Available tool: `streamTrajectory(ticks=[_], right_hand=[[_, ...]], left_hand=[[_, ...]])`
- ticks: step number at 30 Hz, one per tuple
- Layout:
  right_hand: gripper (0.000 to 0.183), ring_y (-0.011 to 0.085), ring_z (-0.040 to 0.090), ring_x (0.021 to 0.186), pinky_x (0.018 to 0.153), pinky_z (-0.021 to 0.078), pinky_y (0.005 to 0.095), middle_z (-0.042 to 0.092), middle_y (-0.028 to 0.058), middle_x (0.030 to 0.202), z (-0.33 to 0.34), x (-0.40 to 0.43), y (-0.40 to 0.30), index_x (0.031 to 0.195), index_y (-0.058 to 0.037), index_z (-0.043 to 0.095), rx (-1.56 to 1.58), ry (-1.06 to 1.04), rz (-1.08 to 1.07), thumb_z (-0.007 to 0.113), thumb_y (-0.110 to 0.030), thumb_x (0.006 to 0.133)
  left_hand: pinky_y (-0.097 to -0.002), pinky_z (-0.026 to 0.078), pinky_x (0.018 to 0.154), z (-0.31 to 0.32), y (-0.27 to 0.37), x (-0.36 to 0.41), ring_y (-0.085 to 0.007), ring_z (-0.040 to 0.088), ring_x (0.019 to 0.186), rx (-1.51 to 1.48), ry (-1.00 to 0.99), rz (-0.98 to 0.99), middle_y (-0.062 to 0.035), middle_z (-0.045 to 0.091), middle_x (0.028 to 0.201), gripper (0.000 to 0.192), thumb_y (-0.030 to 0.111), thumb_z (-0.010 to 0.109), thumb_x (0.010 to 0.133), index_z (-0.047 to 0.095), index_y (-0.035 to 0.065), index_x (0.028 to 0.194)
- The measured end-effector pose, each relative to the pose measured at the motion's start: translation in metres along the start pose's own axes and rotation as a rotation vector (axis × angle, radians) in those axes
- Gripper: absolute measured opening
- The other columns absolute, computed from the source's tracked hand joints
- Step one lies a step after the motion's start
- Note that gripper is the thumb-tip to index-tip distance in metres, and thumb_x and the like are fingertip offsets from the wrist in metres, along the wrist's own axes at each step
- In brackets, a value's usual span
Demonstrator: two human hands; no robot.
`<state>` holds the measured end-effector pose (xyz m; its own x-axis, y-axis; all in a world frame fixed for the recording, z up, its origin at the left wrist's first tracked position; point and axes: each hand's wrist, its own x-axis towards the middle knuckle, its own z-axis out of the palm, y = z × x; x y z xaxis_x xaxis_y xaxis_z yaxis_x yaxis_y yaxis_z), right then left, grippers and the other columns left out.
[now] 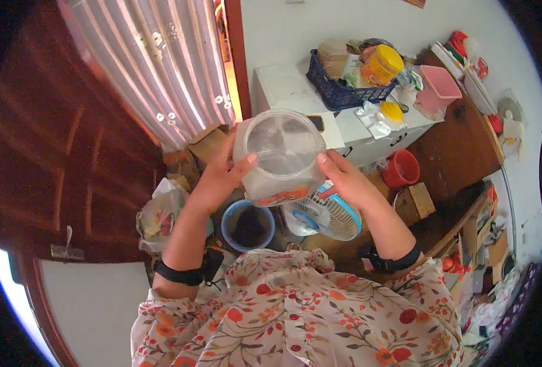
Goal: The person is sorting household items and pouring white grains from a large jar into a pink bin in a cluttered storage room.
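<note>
A large clear plastic jar [282, 156], lidless and with a red-orange label low on its side, is held up between my two hands. My left hand [222, 176] grips its left side, thumb near the round rim. On the other side, my right hand [344, 176] presses against the jar with the thumb by the rim. The jar's wide mouth faces up towards me, and its inside looks see-through. Part of the fingers is hidden behind the jar. A white and blue electric fan [333, 218] stands below and behind it, beside a blue-rimmed bucket [248, 225] with dark contents.
A white cabinet [287, 87] holds a dark blue plastic crate [339, 98], a yellow-lidded jar [383, 64] and a pink bin [437, 87]. A red bucket [400, 168] stands beside a brown wooden table [459, 133]. Filled plastic bags [160, 218] lie at the left, near a curtained doorway.
</note>
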<state>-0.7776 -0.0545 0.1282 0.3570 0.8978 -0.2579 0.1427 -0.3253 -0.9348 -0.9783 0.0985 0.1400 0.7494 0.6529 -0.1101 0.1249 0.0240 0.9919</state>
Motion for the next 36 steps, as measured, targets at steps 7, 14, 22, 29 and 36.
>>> streamTrajectory(ticks=[7,14,22,29,36], right_hand=[[0.067,0.0256,0.057,0.097,0.065,0.0539,0.0324,0.055,0.0197,0.111,-0.011,0.003,0.0,0.114,0.0028,0.046,-0.043,0.078,0.02,0.039,-0.058,0.087],[0.071,0.0239,0.061,0.076,0.06,0.0511,0.0316,0.058,0.0207,0.102,-0.046,0.022,0.0,0.111,0.0043,0.046,-0.134,0.118,-0.002,0.039,-0.062,0.086],[0.066,0.0245,0.06,0.065,0.06,0.0492,0.0348,0.06,0.0215,0.092,-0.124,0.05,0.023,0.105,0.0025,0.047,-0.161,0.085,-0.018,0.039,-0.06,0.087],[0.057,0.0286,0.062,0.084,0.076,0.047,0.0372,0.061,0.0211,0.094,-0.173,0.066,0.047,0.12,-0.0001,0.041,-0.146,0.071,-0.173,0.042,-0.049,0.09],[0.06,0.0296,0.061,0.093,0.081,0.0461,0.0377,0.06,0.0226,0.101,-0.221,0.083,0.057,0.124,0.003,0.037,-0.133,-0.075,-0.145,0.048,-0.044,0.089]], left_hand=[[-0.0289,0.05,0.072,0.003,-0.01,0.03,-0.0165,0.056,0.095,-0.02,-0.07,-0.008,-0.0129,0.046,0.123,0.069,0.034,0.059,0.085,0.024,0.0032,0.137],[-0.0306,0.049,0.073,0.023,0.001,0.064,-0.017,0.055,0.095,0.017,-0.08,-0.02,-0.0117,0.046,0.123,0.072,0.04,0.06,0.084,0.024,0.0072,0.138],[-0.0293,0.046,0.075,0.083,-0.004,0.115,-0.0174,0.054,0.096,-0.06,-0.035,0.012,-0.0124,0.047,0.122,0.074,0.041,0.061,0.083,0.024,0.0079,0.138],[-0.0293,0.046,0.074,0.133,0.0,0.144,-0.0177,0.054,0.097,-0.109,0.072,0.018,-0.0123,0.048,0.121,0.075,0.039,0.062,0.082,0.024,0.0054,0.138],[-0.029,0.046,0.074,0.177,0.011,0.155,-0.0167,0.053,0.097,-0.042,0.196,-0.135,-0.0108,0.047,0.123,0.075,0.037,0.062,0.083,0.024,0.0054,0.138]])
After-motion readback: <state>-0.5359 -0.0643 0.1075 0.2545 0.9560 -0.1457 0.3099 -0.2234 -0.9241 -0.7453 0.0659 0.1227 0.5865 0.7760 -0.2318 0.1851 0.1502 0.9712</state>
